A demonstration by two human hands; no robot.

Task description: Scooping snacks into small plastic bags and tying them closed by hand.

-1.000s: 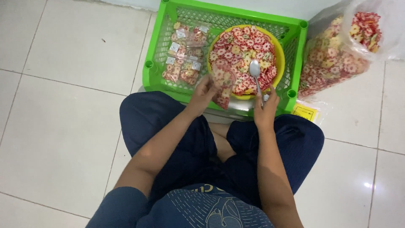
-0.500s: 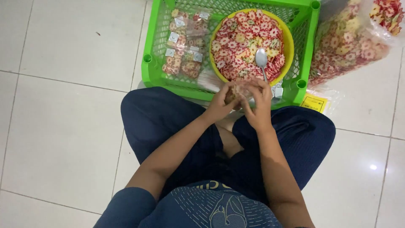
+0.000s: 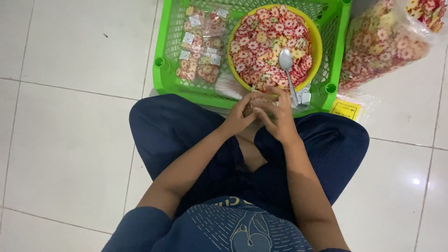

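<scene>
White floor tiles [image 3: 70,140] spread around the seated person, whose knees met a green crate [image 3: 161,77]. Inside the crate, on the left, lay a heap of small filled packets [image 3: 200,44], each clear with a white tag. On its right stood a yellow bowl [image 3: 318,44] heaped with red, yellow and white flower-shaped crackers [image 3: 261,42]; a metal spoon [image 3: 285,60] rested in them, its handle toward the person. Right of the crate leaned a big clear bag [image 3: 382,46] of the same crackers, with a yellow label [image 3: 346,111] on the floor below it. Both hands met just before the crate's near wall: the left hand [image 3: 237,119] and right hand [image 3: 280,119] curled, fingers bent, grasping one small packet [image 3: 259,100] of crackers between them, mostly hidden by the fingers.
</scene>
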